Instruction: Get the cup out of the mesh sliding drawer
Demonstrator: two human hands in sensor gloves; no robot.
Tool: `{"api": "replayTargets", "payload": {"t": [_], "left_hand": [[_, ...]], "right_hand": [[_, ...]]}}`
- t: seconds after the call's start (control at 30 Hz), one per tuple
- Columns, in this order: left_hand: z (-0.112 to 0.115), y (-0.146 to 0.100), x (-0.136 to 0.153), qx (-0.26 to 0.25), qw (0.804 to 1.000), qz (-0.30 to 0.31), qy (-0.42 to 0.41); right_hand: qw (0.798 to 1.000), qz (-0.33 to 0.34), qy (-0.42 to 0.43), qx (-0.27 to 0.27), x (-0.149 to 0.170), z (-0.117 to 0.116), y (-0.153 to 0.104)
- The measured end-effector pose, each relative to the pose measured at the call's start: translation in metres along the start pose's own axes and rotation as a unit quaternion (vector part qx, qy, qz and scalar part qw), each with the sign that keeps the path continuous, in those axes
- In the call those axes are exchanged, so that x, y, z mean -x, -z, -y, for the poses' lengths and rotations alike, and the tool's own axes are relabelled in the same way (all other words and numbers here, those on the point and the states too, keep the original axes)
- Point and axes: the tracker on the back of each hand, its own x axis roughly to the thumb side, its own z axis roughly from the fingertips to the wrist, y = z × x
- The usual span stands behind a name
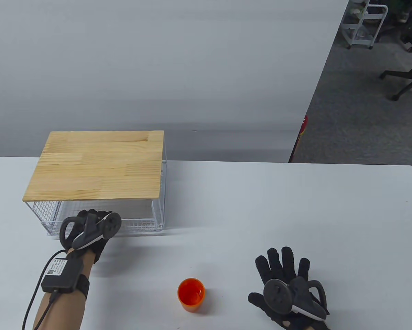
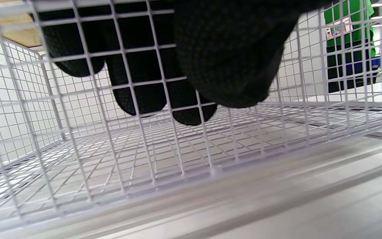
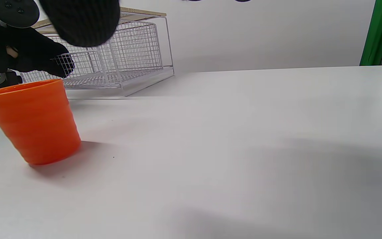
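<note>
The orange cup (image 1: 191, 294) stands upright on the white table, near the front edge; it also shows at the left of the right wrist view (image 3: 35, 122). The white mesh drawer (image 1: 140, 225) sits under a wooden top (image 1: 96, 165) at the back left. My left hand (image 1: 92, 216) grips the drawer's front wall: the fingers (image 2: 138, 96) hang inside the mesh and the thumb (image 2: 230, 66) is outside. The drawer floor is bare. My right hand (image 1: 285, 271) rests flat on the table with fingers spread, to the right of the cup and apart from it.
The table (image 1: 261, 206) stretches to the right of the drawer unit. A white wall panel stands behind it. Office chairs (image 1: 405, 75) and a cart are far off at the back right.
</note>
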Motion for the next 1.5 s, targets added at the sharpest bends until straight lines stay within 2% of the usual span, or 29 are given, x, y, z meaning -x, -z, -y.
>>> {"api": "replayTargets", "payload": {"t": [1.23, 1.3, 1.4, 1.5], "left_hand": [[0.006, 0.025, 0.001, -0.003, 1.0, -0.026, -0.012], [0.007, 0.024, 0.0, 0.003, 1.0, -0.02, -0.016], [0.009, 0.018, -0.002, 0.028, 0.998, 0.029, -0.038], [0.002, 0.006, -0.006, 0.021, 0.998, 0.045, -0.042]], "right_hand": [[1.0, -0.007, -0.001, -0.024, 0.0, -0.002, 0.002], [1.0, -0.007, -0.001, -0.026, 0.0, -0.002, 0.003], [1.0, -0.006, 0.0, -0.027, -0.001, -0.002, 0.003], [1.0, -0.003, -0.001, -0.025, -0.001, -0.002, 0.003]]}}
